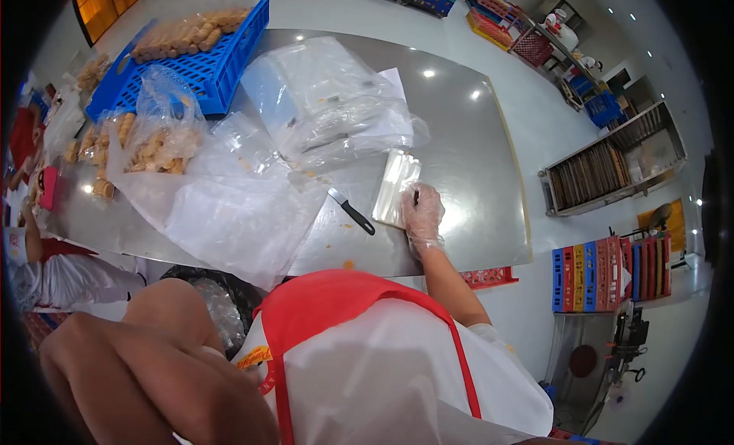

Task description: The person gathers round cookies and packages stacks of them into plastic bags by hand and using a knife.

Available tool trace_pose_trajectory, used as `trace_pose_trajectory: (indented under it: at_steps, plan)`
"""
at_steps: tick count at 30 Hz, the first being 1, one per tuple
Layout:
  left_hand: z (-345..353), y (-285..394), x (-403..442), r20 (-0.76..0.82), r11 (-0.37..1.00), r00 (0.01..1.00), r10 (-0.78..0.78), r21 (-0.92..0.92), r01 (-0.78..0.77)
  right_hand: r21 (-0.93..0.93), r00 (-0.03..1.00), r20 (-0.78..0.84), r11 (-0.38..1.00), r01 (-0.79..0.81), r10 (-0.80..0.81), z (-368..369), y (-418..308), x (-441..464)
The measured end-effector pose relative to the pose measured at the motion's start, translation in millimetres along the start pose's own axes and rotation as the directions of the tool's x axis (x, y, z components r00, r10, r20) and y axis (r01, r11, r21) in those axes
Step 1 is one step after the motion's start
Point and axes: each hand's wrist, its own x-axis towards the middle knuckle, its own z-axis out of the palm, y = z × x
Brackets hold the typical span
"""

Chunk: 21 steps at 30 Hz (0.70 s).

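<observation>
My right hand (423, 213), in a clear plastic glove, rests at the right edge of a stack of narrow clear plastic bags (395, 186). Its fingers are curled around a small black object (416, 196), whose kind I cannot make out. To the left of the stack lies a knife (352, 212) with a black handle, apart from the hand. My bare left arm (153, 361) is bent close to the camera at the lower left; the hand itself does not show.
A blue crate (218, 74) of rolled baked goods (191, 36) stands at the back left of the steel table (466, 139). Bagged rolls (157, 151) sit before it. Large plastic bags (321, 86) and a white sheet (229, 216) cover the middle. Another person (84, 277) stands left.
</observation>
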Motion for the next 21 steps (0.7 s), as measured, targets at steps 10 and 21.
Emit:
trace_pose_trajectory:
  at_steps: [10,21]
  plan:
    - [7.1,-3.0,-4.7,-0.028,0.94,0.982,0.187,-0.284,-0.188,0.0,1.0,-0.007,1.0,0.011,-0.011,-0.3,1.5,-0.5]
    - [27.4,-34.3,4.0,-0.372,0.983,0.912,0.174,0.006,-0.185,-0.012,0.999,0.052,1.0,0.004,-0.004,-10.1,-8.1,-0.1]
